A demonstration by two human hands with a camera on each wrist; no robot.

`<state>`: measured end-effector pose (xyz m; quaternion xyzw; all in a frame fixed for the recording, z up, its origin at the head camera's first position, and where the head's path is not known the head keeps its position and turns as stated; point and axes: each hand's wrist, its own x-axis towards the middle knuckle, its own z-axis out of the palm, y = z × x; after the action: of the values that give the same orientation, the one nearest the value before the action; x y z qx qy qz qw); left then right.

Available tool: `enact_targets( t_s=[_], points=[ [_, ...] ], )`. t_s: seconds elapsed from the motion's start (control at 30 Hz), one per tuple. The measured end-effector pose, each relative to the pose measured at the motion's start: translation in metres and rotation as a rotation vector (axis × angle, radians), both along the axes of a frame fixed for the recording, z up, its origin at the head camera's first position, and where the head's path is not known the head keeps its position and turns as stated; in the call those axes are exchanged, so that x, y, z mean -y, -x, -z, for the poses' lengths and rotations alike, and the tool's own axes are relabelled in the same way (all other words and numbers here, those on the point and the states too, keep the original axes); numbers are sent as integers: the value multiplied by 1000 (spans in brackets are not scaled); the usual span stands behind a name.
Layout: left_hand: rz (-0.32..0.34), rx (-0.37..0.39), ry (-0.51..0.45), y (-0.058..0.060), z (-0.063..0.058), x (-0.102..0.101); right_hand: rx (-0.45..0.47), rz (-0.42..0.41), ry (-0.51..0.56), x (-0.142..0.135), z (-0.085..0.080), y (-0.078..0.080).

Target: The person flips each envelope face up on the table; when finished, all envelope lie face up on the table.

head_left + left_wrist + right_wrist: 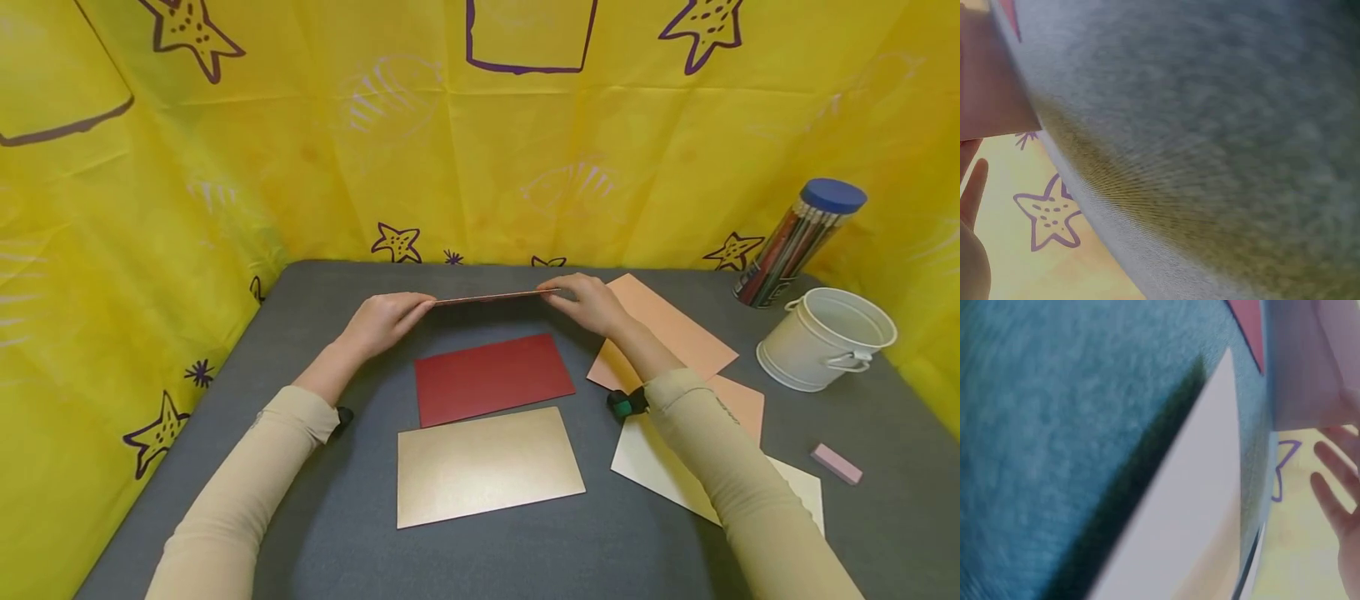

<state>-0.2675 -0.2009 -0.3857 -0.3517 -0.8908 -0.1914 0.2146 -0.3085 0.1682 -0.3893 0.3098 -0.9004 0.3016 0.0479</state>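
Note:
Raised above the far part of the grey table, a thin card (487,297) is seen almost edge-on in the head view. My left hand (385,323) pinches its left end, and my right hand (588,303) pinches the right end between thumb and fingers. The card's flat face (997,87) shows at the left of the left wrist view, and part of it (1307,369) at the upper right of the right wrist view. Below it on the table lies a red card (495,379). Nearer to me is a shiny gold card (487,467), just apart from the red one.
Peach sheets (675,327) and a cream sheet (660,462) overlap under my right forearm. To the right are a pink eraser (836,463), a white bucket (797,354) and a blue-lidded tube of pencils (783,250). A yellow patterned cloth (300,167) hangs behind the table.

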Motion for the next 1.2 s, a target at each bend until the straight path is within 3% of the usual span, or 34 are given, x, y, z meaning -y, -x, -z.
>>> enact_targets(
  t_s=[0.3, 0.47, 0.57, 0.77, 0.97, 1.2],
  points=[
    [-142, 121, -300, 5, -7, -2, -4, 68, 192, 7, -4, -6],
    [-183, 208, -475, 8, -7, -3, 24, 72, 239, 9, -3, -6],
    [-202, 268, -532, 10, -5, -3, 57, 78, 249, 10, -2, -5],
    [-271, 420, -481, 15, 1, 3, 134, 94, 229, 10, -1, -2],
    [-262, 555, -335, 20, 10, 7, 211, 102, 150, 11, 5, 1],
    [-280, 603, -301, 22, 12, 9, 256, 144, 106, 16, 10, 5]
  ],
)
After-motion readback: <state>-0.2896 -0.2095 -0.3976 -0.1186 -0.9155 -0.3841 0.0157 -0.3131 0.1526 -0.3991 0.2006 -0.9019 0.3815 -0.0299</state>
